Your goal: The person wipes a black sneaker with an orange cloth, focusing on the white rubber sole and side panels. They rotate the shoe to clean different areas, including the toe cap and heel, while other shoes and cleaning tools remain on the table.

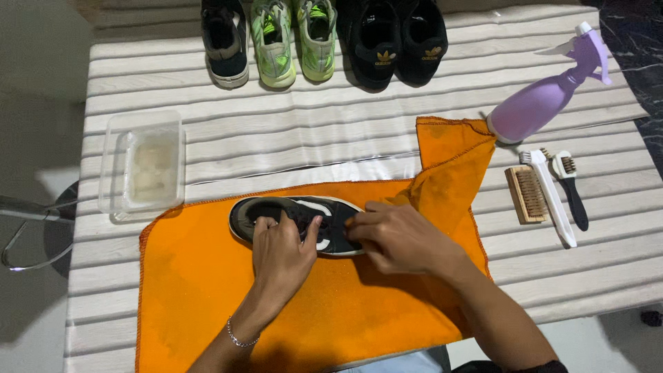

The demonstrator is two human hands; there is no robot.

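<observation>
A dark sneaker [297, 224] is laid on its side on an orange cloth [207, 290] at the frame's centre. It is gripped by both hands: the left hand [280, 255] is closed over its middle, the right hand [397, 238] pinched at its laces. Brushes [545, 193] and a purple spray bottle [545, 97] are seen on the counter [276, 138] at right.

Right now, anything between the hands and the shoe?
No. Both hands are already on the shoe: left hand over its middle, right hand at its right end. It lies on the orange cloth, nothing between.
</observation>
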